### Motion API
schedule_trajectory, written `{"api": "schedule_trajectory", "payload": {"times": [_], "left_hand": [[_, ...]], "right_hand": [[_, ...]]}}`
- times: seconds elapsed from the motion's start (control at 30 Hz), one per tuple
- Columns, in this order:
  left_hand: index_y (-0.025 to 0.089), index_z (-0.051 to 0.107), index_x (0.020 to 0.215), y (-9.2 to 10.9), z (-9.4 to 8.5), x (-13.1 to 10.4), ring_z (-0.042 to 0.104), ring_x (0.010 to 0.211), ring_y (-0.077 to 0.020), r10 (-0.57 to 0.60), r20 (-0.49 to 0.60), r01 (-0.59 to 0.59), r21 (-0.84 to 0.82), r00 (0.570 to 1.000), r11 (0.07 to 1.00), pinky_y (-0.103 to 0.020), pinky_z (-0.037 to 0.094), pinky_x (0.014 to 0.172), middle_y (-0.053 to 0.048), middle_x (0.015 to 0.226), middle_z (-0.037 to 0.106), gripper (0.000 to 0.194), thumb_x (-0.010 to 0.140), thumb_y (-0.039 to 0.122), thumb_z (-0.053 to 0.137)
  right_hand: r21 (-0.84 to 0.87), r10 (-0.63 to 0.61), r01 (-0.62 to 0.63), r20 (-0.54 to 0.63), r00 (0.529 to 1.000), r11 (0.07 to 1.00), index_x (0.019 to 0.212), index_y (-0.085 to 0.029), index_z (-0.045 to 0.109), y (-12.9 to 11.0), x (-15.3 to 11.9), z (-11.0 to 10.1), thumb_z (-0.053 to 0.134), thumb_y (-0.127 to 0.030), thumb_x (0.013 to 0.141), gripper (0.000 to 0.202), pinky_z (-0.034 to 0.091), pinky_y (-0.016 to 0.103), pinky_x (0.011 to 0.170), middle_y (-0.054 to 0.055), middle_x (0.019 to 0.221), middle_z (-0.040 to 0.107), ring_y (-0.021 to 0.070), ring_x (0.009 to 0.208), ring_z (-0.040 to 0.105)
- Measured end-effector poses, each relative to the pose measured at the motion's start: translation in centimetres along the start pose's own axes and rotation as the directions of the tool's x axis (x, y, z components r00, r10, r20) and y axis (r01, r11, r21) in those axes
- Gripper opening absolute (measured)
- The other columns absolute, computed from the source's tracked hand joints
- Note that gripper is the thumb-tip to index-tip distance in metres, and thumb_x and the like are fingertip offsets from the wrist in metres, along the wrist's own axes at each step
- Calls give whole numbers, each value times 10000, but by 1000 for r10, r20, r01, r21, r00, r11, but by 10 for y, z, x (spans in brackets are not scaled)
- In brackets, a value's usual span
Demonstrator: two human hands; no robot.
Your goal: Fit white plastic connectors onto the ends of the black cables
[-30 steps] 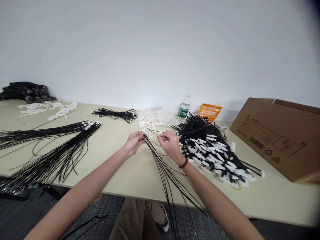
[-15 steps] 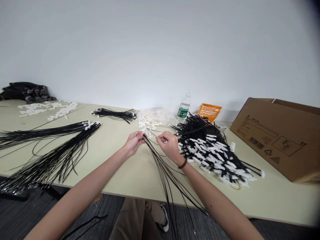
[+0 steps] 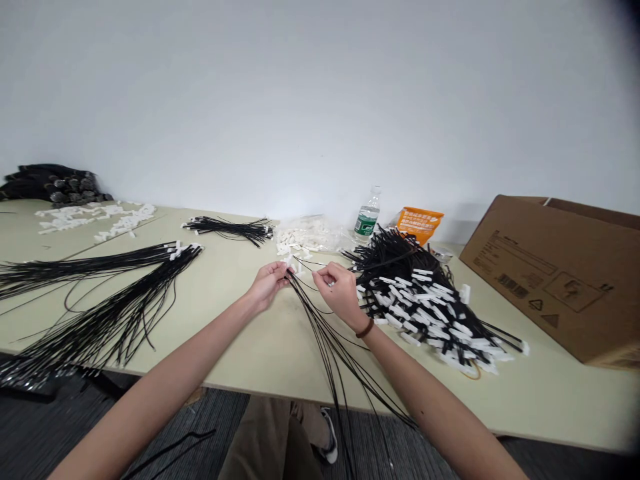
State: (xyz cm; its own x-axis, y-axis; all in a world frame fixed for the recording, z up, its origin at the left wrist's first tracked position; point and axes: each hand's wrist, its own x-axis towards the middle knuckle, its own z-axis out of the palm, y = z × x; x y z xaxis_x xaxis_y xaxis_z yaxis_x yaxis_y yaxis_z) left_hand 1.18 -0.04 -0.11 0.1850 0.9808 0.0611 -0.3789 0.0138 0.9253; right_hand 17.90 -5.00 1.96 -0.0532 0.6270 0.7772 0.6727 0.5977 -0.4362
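Left hand (image 3: 269,285) pinches the upper end of a loose bunch of thin black cables (image 3: 320,327), thumb and fingers close together; the bunch is in front of the person, fanning down and to the right across the pale table (image 3: 240,363) and hanging over its near edge; white pieces (image 3: 300,267) show right at the left fingertips, cannot tell which are held and which lie on the table; right hand (image 3: 340,290) is just to the right, fingers curled narrow, brown band (image 3: 367,328) on the wrist; thin strands run toward its fingers, grip on them too small to tell.

Behind the hands, clear bag (image 3: 310,232) of white pieces; bottle (image 3: 367,219) with green label upright beside it, orange packet (image 3: 420,224) near the bottle; big pile of black cables with white ends (image 3: 425,300) just right of the right hand; cardboard box (image 3: 550,280) at far right; two long cable bundles (image 3: 125,293) at left, shorter bundle (image 3: 227,229) behind them; scattered white parts (image 3: 125,220) farther left.
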Motion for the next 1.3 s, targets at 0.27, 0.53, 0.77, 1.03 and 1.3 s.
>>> {"api": "schedule_trajectory", "payload": {"times": [0.27, 0.53, 0.77, 1.03, 1.3], "left_hand": [[115, 586, 678, 2, 0, -2, 496, 621, -86, 28, 2, -28, 49, 1000, 998, -216, 374, 577, -32, 712, 584, 223, 637, 306, 694], [121, 588, 671, 3, 2, -3, 494, 603, -90, 50, -7, -48, 137, 999, 989, -219, 364, 559, -32, 691, 593, 264, 629, 358, 699], [121, 580, 672, 3, 5, -6, 496, 574, -99, 16, 73, -29, 182, 997, 983, -228, 355, 529, -42, 678, 602, 318, 591, 393, 725], [123, 571, 658, 1, 7, -9, 491, 563, -101, -22, 144, -13, 235, 989, 972, -222, 361, 510, -41, 651, 591, 361, 574, 439, 724], [124, 571, 660, 0, 8, -10, 484, 561, -101, -25, 173, -23, 266, 985, 964, -223, 366, 513, -33, 645, 575, 370, 583, 459, 709]], "right_hand": [[14, 0, 0, -12, 1000, 1000, 559, -188, 437, -2, 0, 1, 526, -214, 784, 243, 294, 237, 550, -45, 540, 396, 99, 544, 389], [-105, -72, 73, 15, 997, 992, 620, -197, 480, 1, -1, 1, 517, -197, 801, 185, 330, 258, 603, -20, 588, 445, 130, 617, 425], [-293, -186, 200, 78, 980, 935, 748, -202, 565, -1, -1, 0, 503, -213, 841, 112, 376, 294, 684, 57, 856, 567, 185, 807, 467], [9, -175, 177, 199, 964, 984, 741, -199, 536, 8, 3, 2, 487, -173, 829, 104, 428, 324, 835, 61, 982, 628, 179, 942, 539], [165, -89, 37, 319, 944, 986, 770, -201, 554, 7, 7, -1, 463, -161, 811, 108, 461, 242, 701, 44, 952, 647, 137, 896, 586]]}}
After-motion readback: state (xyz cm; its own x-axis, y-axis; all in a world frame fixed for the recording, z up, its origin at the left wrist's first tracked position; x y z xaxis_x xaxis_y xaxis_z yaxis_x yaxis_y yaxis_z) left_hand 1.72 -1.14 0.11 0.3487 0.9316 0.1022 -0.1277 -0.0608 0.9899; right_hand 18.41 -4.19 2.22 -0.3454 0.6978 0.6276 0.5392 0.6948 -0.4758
